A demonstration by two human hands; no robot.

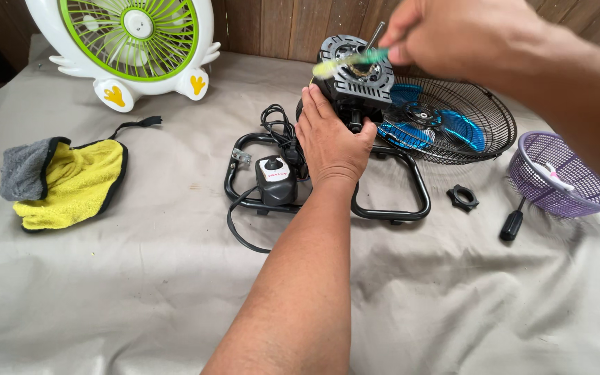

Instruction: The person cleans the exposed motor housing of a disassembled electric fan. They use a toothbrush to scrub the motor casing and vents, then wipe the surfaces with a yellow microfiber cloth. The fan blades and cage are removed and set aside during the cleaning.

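My left hand [331,142] grips the side of a black fan motor housing [359,73] that stands on a black tubular floor-fan frame [390,208]. A bare metal shaft sticks up from the motor's top. My right hand [460,35] holds a small green brush [352,61] with a pale yellow tip, its head resting on top of the motor by the shaft. Behind the motor lies a black wire grille [480,114] with a blue fan blade [453,128] inside it. The frame carries a black and white switch box [276,177] and a coiled black cord [276,125].
A grey cloth covers the work surface. A yellow and grey rag [71,182] lies at left, a white and green small fan [133,42] at back left. At right are a purple plastic basket [564,177], a black-handled tool [512,223] and a black plastic nut [462,198].
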